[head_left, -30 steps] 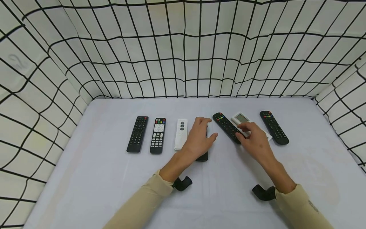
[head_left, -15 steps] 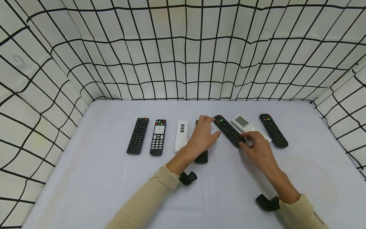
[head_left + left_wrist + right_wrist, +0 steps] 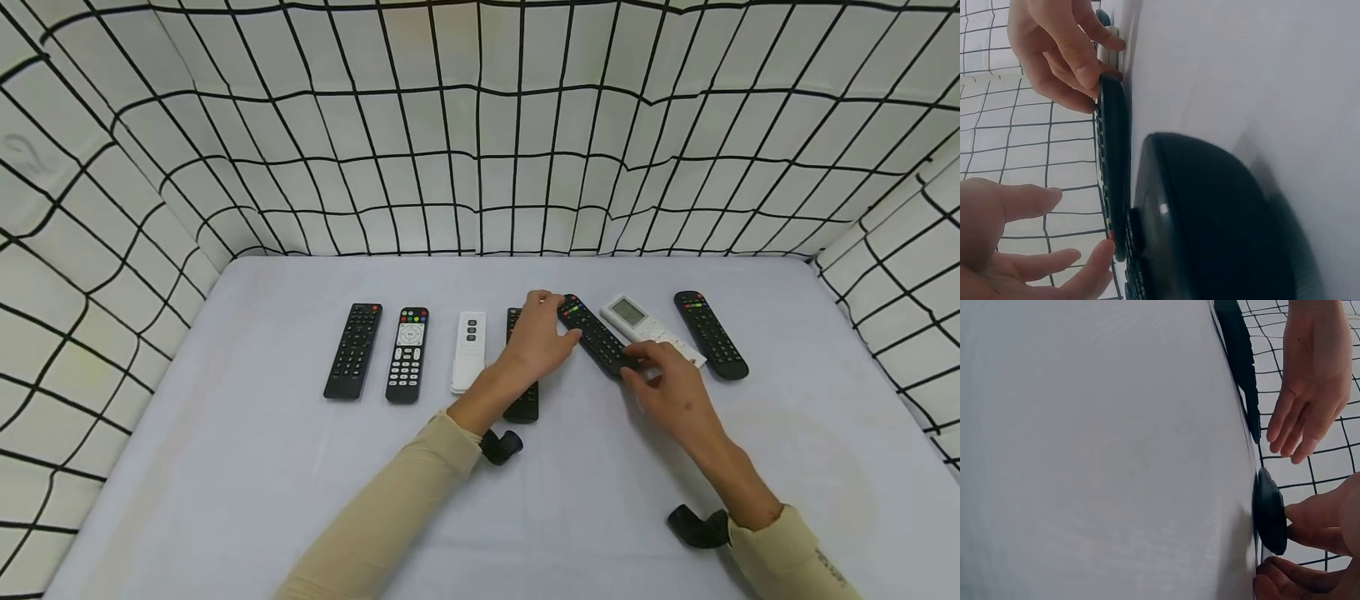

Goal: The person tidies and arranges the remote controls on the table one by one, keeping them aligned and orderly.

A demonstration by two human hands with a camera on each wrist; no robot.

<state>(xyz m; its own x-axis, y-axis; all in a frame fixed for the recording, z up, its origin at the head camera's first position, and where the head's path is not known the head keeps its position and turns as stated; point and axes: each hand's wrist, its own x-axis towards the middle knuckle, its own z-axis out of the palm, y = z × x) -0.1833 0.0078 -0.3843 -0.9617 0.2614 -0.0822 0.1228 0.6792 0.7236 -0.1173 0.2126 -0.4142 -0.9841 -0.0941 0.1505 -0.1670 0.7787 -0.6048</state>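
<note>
right hand [image 3: 670, 390]: fingertips pinch the near end of the tilted black remote [image 3: 598, 337].
left hand [image 3: 542, 337]: fingers loose and straight, tips touching that remote's far end.
remote: on the white table [image 3: 225, 467], lying between a straight black remote [image 3: 522, 398] and the white display remote [image 3: 649, 328].
tip: best pivot it flat, both ends steadied, to line up with its neighbours.
writing: none readable.

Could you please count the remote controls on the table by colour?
Black remotes: 5
White remotes: 2
Total: 7
</note>
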